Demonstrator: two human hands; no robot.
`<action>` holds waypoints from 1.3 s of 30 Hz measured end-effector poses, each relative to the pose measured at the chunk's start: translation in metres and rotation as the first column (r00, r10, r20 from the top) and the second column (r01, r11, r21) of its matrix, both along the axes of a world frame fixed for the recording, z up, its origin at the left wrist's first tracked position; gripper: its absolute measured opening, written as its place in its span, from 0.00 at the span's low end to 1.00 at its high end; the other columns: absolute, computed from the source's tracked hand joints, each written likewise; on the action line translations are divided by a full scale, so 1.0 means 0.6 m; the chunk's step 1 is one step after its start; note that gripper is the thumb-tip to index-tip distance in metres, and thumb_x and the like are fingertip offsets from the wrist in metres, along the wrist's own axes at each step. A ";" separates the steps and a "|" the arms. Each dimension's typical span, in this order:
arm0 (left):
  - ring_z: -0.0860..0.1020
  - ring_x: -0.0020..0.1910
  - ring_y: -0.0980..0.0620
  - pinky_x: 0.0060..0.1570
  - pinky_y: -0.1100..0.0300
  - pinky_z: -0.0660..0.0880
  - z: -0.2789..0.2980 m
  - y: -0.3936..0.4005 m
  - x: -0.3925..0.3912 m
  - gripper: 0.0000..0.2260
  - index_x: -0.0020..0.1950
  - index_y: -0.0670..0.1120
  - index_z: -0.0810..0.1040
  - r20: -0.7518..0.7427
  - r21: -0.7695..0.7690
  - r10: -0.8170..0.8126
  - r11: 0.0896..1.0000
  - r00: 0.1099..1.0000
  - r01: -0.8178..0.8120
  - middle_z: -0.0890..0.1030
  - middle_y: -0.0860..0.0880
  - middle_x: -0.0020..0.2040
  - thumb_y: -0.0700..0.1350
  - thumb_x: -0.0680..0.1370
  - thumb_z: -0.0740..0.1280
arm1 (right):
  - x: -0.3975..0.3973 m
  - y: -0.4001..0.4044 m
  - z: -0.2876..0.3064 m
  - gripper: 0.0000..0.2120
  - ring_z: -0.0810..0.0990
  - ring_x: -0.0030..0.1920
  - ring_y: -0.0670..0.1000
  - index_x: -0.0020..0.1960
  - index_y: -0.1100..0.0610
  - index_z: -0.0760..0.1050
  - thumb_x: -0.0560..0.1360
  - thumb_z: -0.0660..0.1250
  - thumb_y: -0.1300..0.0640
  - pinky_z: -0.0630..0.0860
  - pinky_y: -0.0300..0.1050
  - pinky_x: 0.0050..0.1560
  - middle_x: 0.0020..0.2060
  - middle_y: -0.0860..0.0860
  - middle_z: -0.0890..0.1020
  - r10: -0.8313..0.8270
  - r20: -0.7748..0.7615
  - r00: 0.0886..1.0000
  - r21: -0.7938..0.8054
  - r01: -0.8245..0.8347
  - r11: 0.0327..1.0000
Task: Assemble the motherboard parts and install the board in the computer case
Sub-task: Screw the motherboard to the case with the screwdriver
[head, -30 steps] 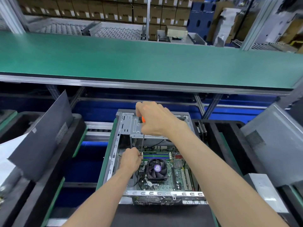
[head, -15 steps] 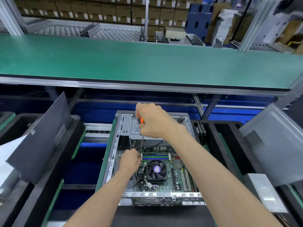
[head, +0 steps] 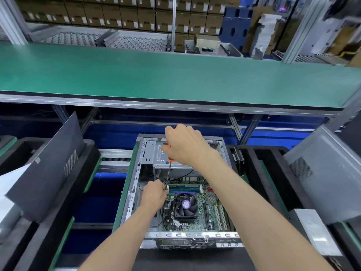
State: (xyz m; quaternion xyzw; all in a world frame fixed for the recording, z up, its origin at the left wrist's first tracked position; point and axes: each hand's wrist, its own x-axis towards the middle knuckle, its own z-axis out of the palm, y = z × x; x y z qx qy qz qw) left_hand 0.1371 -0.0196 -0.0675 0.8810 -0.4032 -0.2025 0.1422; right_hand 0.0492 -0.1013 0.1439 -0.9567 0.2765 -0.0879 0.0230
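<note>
Left hand [head: 154,194] pinches the shaft tip at the motherboard [head: 205,210] lying in the open case [head: 132,184]; right hand [head: 185,145] grips the screwdriver [head: 169,165] handle. The board looks stiff but fragile (best held by edges). Green conveyor [head: 175,75], stacked cartons behind.

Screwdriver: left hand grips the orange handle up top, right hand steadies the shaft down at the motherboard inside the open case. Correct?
Hands are swapped. In the head view the right hand grips the orange handle of the screwdriver, and the left hand steadies the shaft low down at the motherboard inside the open case.
</note>
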 end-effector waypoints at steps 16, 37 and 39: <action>0.80 0.40 0.47 0.37 0.60 0.71 -0.002 -0.002 0.002 0.13 0.37 0.45 0.81 -0.013 0.010 0.005 1.000 1.000 -0.005 0.84 0.47 0.40 0.49 0.79 0.69 | -0.004 0.002 0.006 0.12 0.73 0.41 0.58 0.52 0.56 0.67 0.72 0.67 0.60 0.64 0.46 0.33 0.43 0.52 0.74 0.087 0.056 0.995 0.162 -0.095 0.982; 0.80 0.38 0.48 0.41 0.55 0.78 0.001 0.002 0.002 0.15 0.36 0.43 0.80 0.000 -0.004 -0.035 0.999 0.999 0.035 0.82 0.48 0.35 0.50 0.79 0.69 | -0.006 0.003 0.004 0.12 0.71 0.41 0.57 0.51 0.56 0.67 0.72 0.67 0.57 0.65 0.49 0.38 0.43 0.51 0.72 0.128 0.048 0.991 0.109 -0.133 0.985; 0.80 0.39 0.48 0.43 0.54 0.79 -0.001 0.002 0.002 0.14 0.36 0.44 0.81 0.003 -0.001 -0.032 0.999 0.999 0.032 0.82 0.49 0.35 0.50 0.79 0.69 | -0.006 0.006 0.004 0.11 0.73 0.42 0.58 0.51 0.56 0.68 0.71 0.67 0.59 0.68 0.50 0.39 0.44 0.51 0.74 0.148 0.056 0.987 0.145 -0.155 0.977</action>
